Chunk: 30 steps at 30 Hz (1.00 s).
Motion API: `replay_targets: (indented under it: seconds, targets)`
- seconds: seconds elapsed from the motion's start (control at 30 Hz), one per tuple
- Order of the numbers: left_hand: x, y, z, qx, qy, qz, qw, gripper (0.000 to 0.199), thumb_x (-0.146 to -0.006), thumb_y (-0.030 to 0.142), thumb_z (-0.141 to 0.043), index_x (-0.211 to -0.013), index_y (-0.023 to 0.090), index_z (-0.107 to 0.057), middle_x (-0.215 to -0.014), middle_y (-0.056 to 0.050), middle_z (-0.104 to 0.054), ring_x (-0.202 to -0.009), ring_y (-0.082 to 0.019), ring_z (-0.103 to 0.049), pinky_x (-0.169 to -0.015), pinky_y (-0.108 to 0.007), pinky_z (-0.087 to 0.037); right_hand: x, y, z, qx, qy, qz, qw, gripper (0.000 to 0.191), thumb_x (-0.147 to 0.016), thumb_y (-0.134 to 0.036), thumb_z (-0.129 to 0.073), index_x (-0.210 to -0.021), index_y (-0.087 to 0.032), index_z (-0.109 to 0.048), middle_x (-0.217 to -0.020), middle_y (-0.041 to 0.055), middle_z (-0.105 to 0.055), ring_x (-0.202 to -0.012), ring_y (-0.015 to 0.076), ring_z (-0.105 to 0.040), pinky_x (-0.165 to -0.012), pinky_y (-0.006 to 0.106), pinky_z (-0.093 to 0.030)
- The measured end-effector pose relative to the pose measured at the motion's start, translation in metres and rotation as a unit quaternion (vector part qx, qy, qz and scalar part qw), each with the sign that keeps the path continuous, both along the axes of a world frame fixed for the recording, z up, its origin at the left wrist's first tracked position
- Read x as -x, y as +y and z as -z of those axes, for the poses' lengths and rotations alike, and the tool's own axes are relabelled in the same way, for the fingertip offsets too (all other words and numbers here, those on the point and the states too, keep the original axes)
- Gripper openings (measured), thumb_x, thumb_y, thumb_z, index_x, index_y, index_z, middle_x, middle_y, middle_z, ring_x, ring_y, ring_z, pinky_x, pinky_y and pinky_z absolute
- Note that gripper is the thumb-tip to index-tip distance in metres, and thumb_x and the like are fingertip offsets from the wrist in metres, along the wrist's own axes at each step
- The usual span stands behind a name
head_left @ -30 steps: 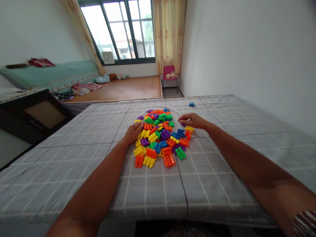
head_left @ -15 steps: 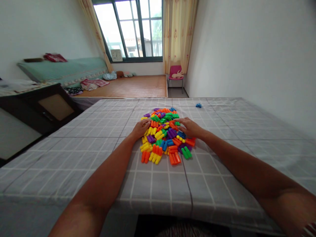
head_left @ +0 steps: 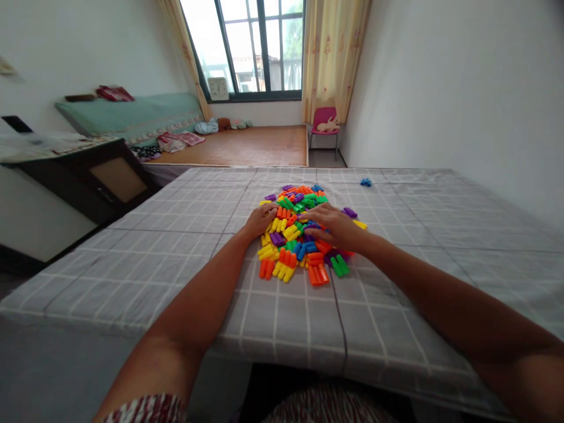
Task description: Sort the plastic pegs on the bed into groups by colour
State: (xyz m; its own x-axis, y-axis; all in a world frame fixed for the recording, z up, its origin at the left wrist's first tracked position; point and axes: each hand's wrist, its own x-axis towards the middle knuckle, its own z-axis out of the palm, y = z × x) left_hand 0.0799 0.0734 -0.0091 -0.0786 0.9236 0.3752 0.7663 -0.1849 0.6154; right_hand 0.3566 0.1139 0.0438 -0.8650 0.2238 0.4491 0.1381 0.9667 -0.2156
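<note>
Part of the pile of plastic blocks (head_left: 291,233) is covered by the right hand (head_left: 332,226); the blocks beneath its palm cannot be made out. The fingertips of the left hand (head_left: 261,221) are partly lost against the left edge of the pile. Whether a block is gripped by either hand cannot be determined. The right fingers are spread loosely over the blocks; the left fingers are held together and bent, and their opening cannot be read.

The pile is located on the gray checked tablecloth (head_left: 176,258), between the hands. Orange, yellow, green, blue and purple blocks are included, each formed of short tubes joined side by side, and laid at mixed angles. At the near edge, an orange block (head_left: 318,274) and a green block (head_left: 339,265) are fully exposed. A purple block (head_left: 349,212) is seated just beyond the right hand.

A blue block (head_left: 365,183) is positioned well apart, near the far edge of the cloth. Beyond the table, a pink chair (head_left: 325,119) is partly covered by a plush toy (head_left: 328,125).
</note>
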Motion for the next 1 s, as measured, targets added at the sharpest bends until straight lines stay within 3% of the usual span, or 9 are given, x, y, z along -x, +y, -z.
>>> replay_targets:
  seconds: [0.07,0.17,0.3,0.4,0.47,0.6,0.77,0.9,1.0]
  targets:
    - [0.000,0.000,0.000,-0.002,0.002,0.000,1.000,0.037,-0.089,0.034,-0.041,-0.106,0.016,-0.069,-0.112,-0.007,-0.070,-0.108,-0.021,-0.061,-0.100,-0.032,-0.044,0.010,-0.029,-0.001,0.002,-0.041,-0.074,0.996,0.047,-0.092,-0.040,-0.053,-0.136,-0.024,-0.052,-0.120,0.0107,-0.064,-0.114,0.0242,-0.052,-0.098,0.042,-0.040]
    - [0.001,0.000,0.001,-0.004,0.004,0.003,1.000,0.037,-0.090,0.034,-0.041,-0.106,0.016,-0.069,-0.113,-0.006,-0.070,-0.109,-0.020,-0.061,-0.100,-0.032,-0.044,0.022,-0.056,0.009,-0.020,-0.095,-0.124,0.987,0.049,-0.091,-0.038,-0.057,-0.139,-0.028,-0.050,-0.122,0.0092,-0.064,-0.120,0.0249,-0.049,-0.098,0.042,-0.038]
    - [0.002,0.000,0.002,-0.012,0.003,0.013,1.000,0.038,-0.090,0.035,-0.041,-0.105,0.015,-0.069,-0.112,-0.008,-0.070,-0.108,-0.020,-0.061,-0.100,-0.032,-0.045,0.018,-0.044,0.009,0.014,-0.078,-0.123,0.989,0.048,-0.092,-0.037,-0.055,-0.139,-0.027,-0.049,-0.124,0.0082,-0.063,-0.118,0.0230,-0.051,-0.097,0.039,-0.040]
    - [0.001,0.000,0.002,-0.009,-0.001,0.015,1.000,0.037,-0.089,0.033,-0.042,-0.104,0.016,-0.070,-0.112,-0.007,-0.070,-0.108,-0.021,-0.061,-0.100,-0.033,-0.045,0.002,-0.020,-0.011,0.082,-0.022,-0.086,0.993,0.040,-0.093,-0.037,-0.052,-0.130,-0.022,-0.057,-0.117,0.0091,-0.066,-0.106,0.0206,-0.059,-0.092,0.035,-0.043]
    - [0.001,0.001,0.002,-0.006,-0.006,0.013,1.000,0.036,-0.088,0.033,-0.043,-0.104,0.016,-0.070,-0.113,-0.007,-0.070,-0.109,-0.020,-0.061,-0.101,-0.033,-0.044,-0.008,-0.012,-0.025,0.127,-0.053,-0.090,0.986,0.031,-0.093,-0.037,-0.053,-0.115,-0.020,-0.066,-0.104,0.0070,-0.070,-0.093,0.0180,-0.063,-0.085,0.031,-0.045]
    - [0.001,0.002,0.003,-0.006,-0.009,0.012,1.000,0.035,-0.089,0.034,-0.043,-0.104,0.017,-0.070,-0.114,-0.007,-0.070,-0.110,-0.020,-0.060,-0.102,-0.033,-0.044,-0.018,-0.031,-0.035,0.132,-0.220,-0.158,0.954,0.028,-0.084,-0.041,-0.065,-0.104,-0.022,-0.070,-0.097,0.0046,-0.069,-0.083,0.0165,-0.063,-0.073,0.026,-0.046]
    - [0.003,0.001,0.003,-0.013,-0.004,0.020,1.000,0.037,-0.089,0.036,-0.042,-0.104,0.015,-0.070,-0.113,-0.009,-0.069,-0.110,-0.021,-0.061,-0.102,-0.034,-0.044,-0.016,-0.055,-0.030,0.071,-0.253,-0.150,0.953,0.028,-0.080,-0.029,-0.068,-0.107,-0.022,-0.066,-0.102,0.0070,-0.064,-0.087,0.0182,-0.061,-0.070,0.027,-0.046]
    - [0.003,-0.002,0.000,-0.004,-0.004,0.020,1.000,0.038,-0.090,0.037,-0.042,-0.105,0.016,-0.069,-0.115,-0.009,-0.069,-0.110,-0.020,-0.061,-0.101,-0.033,-0.044,-0.028,-0.010,-0.042,0.168,-0.174,-0.115,0.963,0.032,-0.078,-0.034,-0.069,-0.105,-0.020,-0.063,-0.093,0.0040,-0.065,-0.079,0.0150,-0.061,-0.071,0.027,-0.048]
    - [0.002,-0.002,-0.001,-0.001,-0.007,0.023,1.000,0.038,-0.089,0.038,-0.042,-0.104,0.016,-0.069,-0.115,-0.008,-0.069,-0.111,-0.021,-0.060,-0.102,-0.033,-0.044,-0.053,0.051,-0.041,0.255,-0.027,0.040,0.966,0.038,-0.074,-0.042,-0.072,-0.102,-0.020,-0.059,-0.088,0.0032,-0.067,-0.077,0.0157,-0.062,-0.069,0.028,-0.050]
